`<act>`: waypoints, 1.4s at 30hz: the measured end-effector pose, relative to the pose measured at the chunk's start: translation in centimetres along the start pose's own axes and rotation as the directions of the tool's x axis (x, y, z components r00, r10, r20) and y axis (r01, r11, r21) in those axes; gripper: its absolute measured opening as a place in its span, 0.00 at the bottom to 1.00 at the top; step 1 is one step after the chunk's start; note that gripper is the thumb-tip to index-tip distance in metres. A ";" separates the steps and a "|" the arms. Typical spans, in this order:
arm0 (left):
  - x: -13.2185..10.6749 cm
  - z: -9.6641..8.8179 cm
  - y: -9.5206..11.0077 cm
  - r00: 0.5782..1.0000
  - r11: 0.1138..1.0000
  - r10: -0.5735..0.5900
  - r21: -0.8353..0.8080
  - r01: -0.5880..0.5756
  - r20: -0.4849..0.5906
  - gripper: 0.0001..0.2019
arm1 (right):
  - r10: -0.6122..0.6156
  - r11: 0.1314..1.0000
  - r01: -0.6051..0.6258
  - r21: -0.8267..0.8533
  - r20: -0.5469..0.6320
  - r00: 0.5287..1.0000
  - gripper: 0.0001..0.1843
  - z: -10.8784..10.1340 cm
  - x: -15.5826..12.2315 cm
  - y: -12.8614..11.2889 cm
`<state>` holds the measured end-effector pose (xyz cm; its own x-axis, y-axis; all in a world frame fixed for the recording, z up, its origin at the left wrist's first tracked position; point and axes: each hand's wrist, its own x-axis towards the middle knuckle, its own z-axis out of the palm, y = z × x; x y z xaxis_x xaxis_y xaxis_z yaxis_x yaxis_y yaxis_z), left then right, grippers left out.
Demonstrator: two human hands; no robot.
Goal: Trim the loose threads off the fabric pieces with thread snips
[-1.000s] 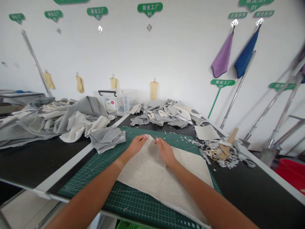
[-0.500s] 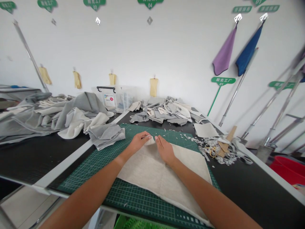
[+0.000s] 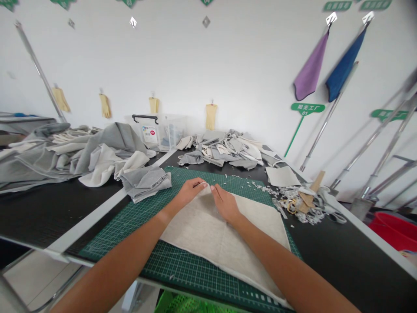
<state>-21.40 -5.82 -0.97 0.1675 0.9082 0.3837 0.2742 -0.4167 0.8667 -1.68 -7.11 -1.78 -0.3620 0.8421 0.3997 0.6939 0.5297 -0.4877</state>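
A cream cloth lies spread over the green cutting mat, with its far edge lifted between my hands. My left hand pinches that raised edge between thumb and fingers. Just to its right, my right hand grips the same edge, thumb and fingers pressed together. The two sets of fingertips nearly meet. Under my right forearm part of the cloth is hidden.
Grey and cream cloths are heaped at the left and back. A folded grey cloth overlaps the mat. Scraps with gold-handled scissors lie right. Behind stands a clear plastic box; a red bucket is beyond the table.
Both hands keep their hold on the cloth's far edge with hardly any movement. The whole view has shifted slightly.
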 end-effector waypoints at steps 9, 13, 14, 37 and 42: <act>0.3 0.1 -0.4 0.997 0.994 -0.076 -0.079 0.076 0.001 0.19 | 0.011 0.999 -0.010 -0.043 0.019 1.000 0.22 -0.1 -0.1 0.0; 0.2 0.2 -0.6 0.996 0.991 -0.089 -0.096 0.090 0.020 0.20 | 0.018 0.999 -0.016 -0.038 0.046 0.999 0.20 -0.1 0.0 0.1; 0.2 0.3 -0.6 0.996 0.991 -0.087 -0.100 0.089 0.021 0.19 | 0.018 0.999 -0.016 -0.035 0.052 0.999 0.20 -0.1 0.0 0.0; -0.2 0.5 -0.9 0.997 0.994 -0.076 -0.075 0.078 0.031 0.17 | -0.005 0.998 0.010 -0.060 0.074 0.997 0.20 0.0 0.1 0.3; -0.2 0.6 -1.2 0.995 0.992 -0.091 -0.085 0.094 0.040 0.16 | -0.016 0.997 0.022 -0.070 0.089 0.996 0.20 0.0 0.1 0.4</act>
<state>-21.24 -5.49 -2.31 0.1796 0.9400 0.2899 0.2071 -0.3243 0.9230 -1.42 -6.82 -2.00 -0.4269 0.8394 0.3364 0.7276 0.5397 -0.4235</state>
